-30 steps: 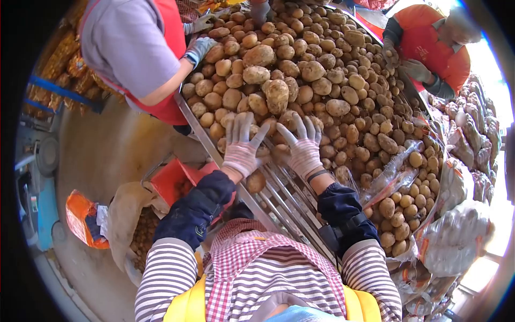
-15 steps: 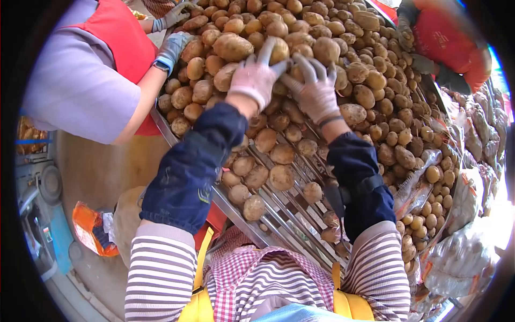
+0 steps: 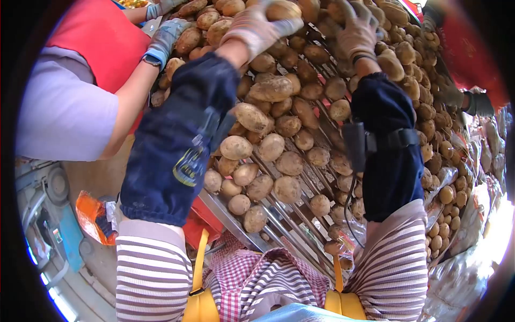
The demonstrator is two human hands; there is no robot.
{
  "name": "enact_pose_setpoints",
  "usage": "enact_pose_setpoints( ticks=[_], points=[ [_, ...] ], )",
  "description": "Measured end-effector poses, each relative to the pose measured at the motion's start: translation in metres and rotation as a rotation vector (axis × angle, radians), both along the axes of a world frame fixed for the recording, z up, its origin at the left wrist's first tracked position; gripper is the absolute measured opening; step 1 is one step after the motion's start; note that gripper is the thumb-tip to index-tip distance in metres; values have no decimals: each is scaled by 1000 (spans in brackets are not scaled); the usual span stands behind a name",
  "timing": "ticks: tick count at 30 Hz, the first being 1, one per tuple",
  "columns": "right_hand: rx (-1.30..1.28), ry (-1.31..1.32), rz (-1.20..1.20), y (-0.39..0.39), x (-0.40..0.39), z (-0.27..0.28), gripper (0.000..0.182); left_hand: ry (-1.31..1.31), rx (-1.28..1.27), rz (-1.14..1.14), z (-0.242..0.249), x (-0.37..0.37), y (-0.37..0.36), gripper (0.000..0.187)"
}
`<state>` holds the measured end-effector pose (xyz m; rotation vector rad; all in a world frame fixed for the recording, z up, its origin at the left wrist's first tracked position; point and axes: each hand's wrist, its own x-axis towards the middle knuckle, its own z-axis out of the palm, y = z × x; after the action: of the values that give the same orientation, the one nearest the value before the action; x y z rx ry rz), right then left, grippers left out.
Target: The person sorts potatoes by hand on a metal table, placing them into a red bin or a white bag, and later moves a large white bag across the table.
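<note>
My left hand (image 3: 256, 29), in a pale dirty glove, reaches to the top centre, its fingers curled round a large potato (image 3: 282, 11). To its right, my right hand (image 3: 358, 33) is gloved too and lies on the potato pile with its fingers apart; nothing is seen in its grip. Between and below my hands, brown potatoes (image 3: 271, 88) of mixed sizes lie loosely over a rack of metal bars (image 3: 300, 212). Bars show through the gaps among them.
At the left, a co-worker's gloved hand (image 3: 167, 40) touches the pile. Another person's gloved hand (image 3: 450, 94) is at the right. Plastic bags (image 3: 456, 279) lie at the lower right; an orange bag (image 3: 90, 217) is on the floor at the left.
Both my hands have moved forward and farther apart. More potatoes now lie across the bars near the middle. The right co-worker's hand has come lower along the pile.
</note>
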<state>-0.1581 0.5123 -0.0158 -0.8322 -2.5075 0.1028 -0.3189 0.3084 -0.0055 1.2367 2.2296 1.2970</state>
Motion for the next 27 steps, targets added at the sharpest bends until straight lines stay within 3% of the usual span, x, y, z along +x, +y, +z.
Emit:
enact_pose_setpoints(
  ticks=[2, 5, 6, 7, 8, 10, 12, 14, 16, 18, 20, 22, 26, 27],
  points=[
    [126, -92, -146, 4, -4, 10, 68, -625, 164, -36, 21, 13, -48, 50],
    [5, -108, -103, 32, 6, -19, 73, -1026, 445, -6, 24, 41, -143, 45],
    [95, 22, -2, 25, 12, -30, 64, -1099, 504, 5, 8, 47, -181, 44],
    [182, 152, 98, 7, 22, -34, 54, -1043, 402, 154, -4, 58, -221, 65],
    [111, 238, 216, -28, 36, -25, 52, -1197, 462, 97, -22, 65, -262, 55],
    [-47, 178, 501, -101, 65, -2, 53, -1212, 447, 331, -42, 99, -312, 68],
    [-231, 15, 635, -160, 93, -1, 58, -1247, 397, 190, -21, 116, -316, 74],
    [-280, -141, 539, -183, 108, -10, 61, -1325, 485, 257, -31, 127, -310, 74],
    [-517, -40, 290, -182, 119, -24, 68, -1394, 595, 319, -37, 122, -306, 74],
    [-500, -175, 307, -182, 122, -29, 75, -1551, 751, 78, -39, 112, -306, 75],
    [-431, -241, 302, -186, 121, -26, 74, -1628, 848, 172, -39, 111, -305, 72],
    [-455, -237, 322, -179, 124, -33, 72, -1664, 904, -5, -42, 105, -304, 69],
    [-431, -203, 327, -183, 129, -36, 67, -1683, 897, 135, -38, 111, -303, 70],
    [-430, -179, 299, -187, 131, -36, 65, -1666, 905, 82, -42, 110, -304, 72]
  ],
)
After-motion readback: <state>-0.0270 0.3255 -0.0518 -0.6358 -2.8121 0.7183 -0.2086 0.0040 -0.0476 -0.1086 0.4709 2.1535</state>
